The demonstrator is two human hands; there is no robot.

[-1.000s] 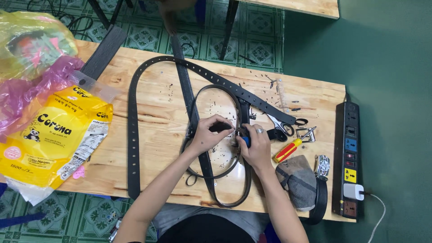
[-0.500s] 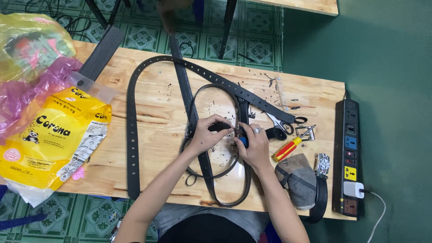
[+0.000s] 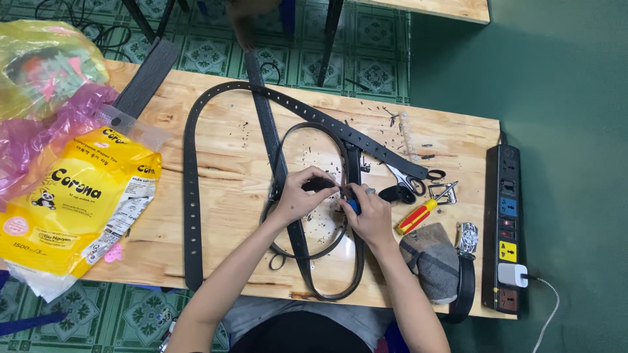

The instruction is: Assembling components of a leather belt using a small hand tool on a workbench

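Risk, by judgement: belt strap point(image 3: 286, 171) springy, coiled in loose loops on plywood table point(image 3: 222, 163); could slip under pressure, tool tip skidding toward thumb of left hand point(image 3: 302, 196). Loose grit and punch debris on wood could add to sliding.

Table: pale, grainy, unfinished.
Strap: dark, matte, flat, row of punched holes; centre of table.
Left hand: fingers closed, pinching strap w/ small dark piece.
Right hand point(image 3: 367, 214): curled tight round blue-handled tool point(image 3: 353, 206), tip hidden.
Red/yellow screwdriver point(image 3: 417, 216), scissors point(image 3: 407, 183), metal buckle point(image 3: 445, 192) just beside, to the right.
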